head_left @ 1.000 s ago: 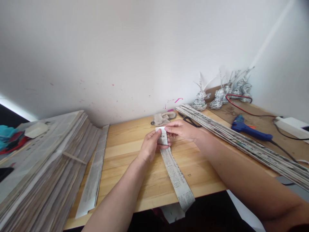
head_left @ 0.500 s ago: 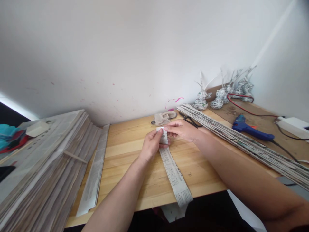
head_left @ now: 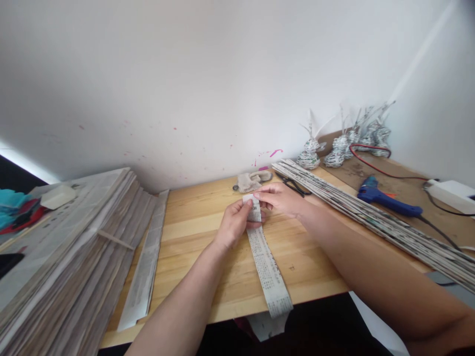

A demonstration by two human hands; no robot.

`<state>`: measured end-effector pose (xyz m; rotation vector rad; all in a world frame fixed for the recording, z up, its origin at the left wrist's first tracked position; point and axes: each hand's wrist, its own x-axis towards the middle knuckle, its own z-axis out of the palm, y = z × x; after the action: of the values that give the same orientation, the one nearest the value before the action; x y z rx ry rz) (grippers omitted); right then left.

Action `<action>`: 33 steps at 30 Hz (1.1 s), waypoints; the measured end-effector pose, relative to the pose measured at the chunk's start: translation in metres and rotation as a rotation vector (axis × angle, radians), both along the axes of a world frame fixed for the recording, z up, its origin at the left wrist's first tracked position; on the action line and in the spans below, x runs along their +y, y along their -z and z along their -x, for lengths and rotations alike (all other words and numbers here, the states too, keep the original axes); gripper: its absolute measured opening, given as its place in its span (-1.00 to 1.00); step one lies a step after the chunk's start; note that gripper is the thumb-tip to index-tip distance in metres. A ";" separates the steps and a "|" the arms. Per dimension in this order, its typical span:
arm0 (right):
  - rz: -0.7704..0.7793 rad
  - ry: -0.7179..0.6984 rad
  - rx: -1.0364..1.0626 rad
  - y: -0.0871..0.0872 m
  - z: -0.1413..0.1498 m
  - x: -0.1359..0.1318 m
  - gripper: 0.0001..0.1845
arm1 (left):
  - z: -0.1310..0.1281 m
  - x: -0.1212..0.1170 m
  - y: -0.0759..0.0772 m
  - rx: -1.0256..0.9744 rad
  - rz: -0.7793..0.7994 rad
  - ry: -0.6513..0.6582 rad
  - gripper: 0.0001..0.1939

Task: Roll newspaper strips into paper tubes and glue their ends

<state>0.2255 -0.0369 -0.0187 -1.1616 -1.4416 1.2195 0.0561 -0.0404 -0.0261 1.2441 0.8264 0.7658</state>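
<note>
A long strip of newspaper (head_left: 267,269) runs from my hands toward the near edge of the wooden table (head_left: 193,247). My left hand (head_left: 235,220) is closed on its far end, thumb on top and fingers underneath. From the right, my right hand (head_left: 276,197) pinches the top corner of the same strip between thumb and fingertips. The far end looks flat and rather narrow. Just beyond my hands lies a beige cloth (head_left: 249,182), with black-handled scissors (head_left: 293,184) to its right.
A tall newspaper stack (head_left: 111,237) and several flat strips (head_left: 146,262) fill the left side. On the right are a bundle of rolled paper sticks (head_left: 356,212), a blue glue gun (head_left: 388,200), a white power strip (head_left: 451,195) and several woven paper figures (head_left: 308,154) by the wall.
The strip's near end has drawn slightly up and left from the table edge. Both hands keep their hold on the far end, shifting only slightly.
</note>
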 end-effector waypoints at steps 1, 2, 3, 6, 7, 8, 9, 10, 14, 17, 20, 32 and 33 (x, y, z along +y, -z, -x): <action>-0.013 0.022 0.004 0.000 0.001 0.000 -0.67 | 0.000 0.000 0.000 0.000 0.007 0.001 -0.55; -0.021 0.047 0.011 0.000 0.002 0.000 -0.67 | -0.001 0.000 0.000 0.000 0.015 0.002 -0.56; -0.021 0.073 0.020 0.000 0.003 0.000 -0.67 | -0.001 0.000 0.001 -0.001 0.023 0.002 -0.56; 0.003 0.138 0.050 0.000 0.006 -0.001 -0.67 | -0.002 -0.001 0.001 -0.006 0.041 0.009 -0.57; 0.008 0.148 0.054 0.001 0.007 -0.001 -0.67 | -0.002 -0.001 0.001 -0.007 0.044 0.016 -0.58; 0.009 0.154 0.056 0.001 0.007 -0.001 -0.67 | -0.002 -0.001 0.001 -0.007 0.045 0.021 -0.58; 0.008 0.157 0.056 0.002 0.007 -0.001 -0.67 | -0.002 -0.002 0.001 -0.006 0.046 0.023 -0.59; 0.007 0.158 0.057 0.003 0.007 -0.001 -0.67 | -0.003 -0.002 0.000 -0.003 0.048 0.022 -0.60; 0.010 0.166 0.083 0.006 0.009 -0.001 -0.66 | -0.003 -0.003 0.000 0.011 0.063 0.011 -0.62; 0.018 0.181 0.084 0.007 0.010 -0.001 -0.63 | -0.003 -0.003 0.002 0.006 0.076 0.012 -0.64; 0.045 0.147 0.094 0.004 0.008 -0.002 -0.58 | -0.002 -0.001 0.003 -0.010 0.087 0.008 -0.65; 0.005 0.039 -0.016 0.005 0.001 0.001 -0.63 | -0.001 0.001 -0.001 -0.118 0.238 0.021 -0.77; -0.006 0.062 0.001 0.005 0.002 0.000 -0.64 | -0.001 0.001 -0.001 -0.138 0.270 0.027 -0.78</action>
<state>0.2232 -0.0365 -0.0242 -1.1927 -1.3974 1.1716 0.0574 -0.0392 -0.0248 0.9500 0.7703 0.6858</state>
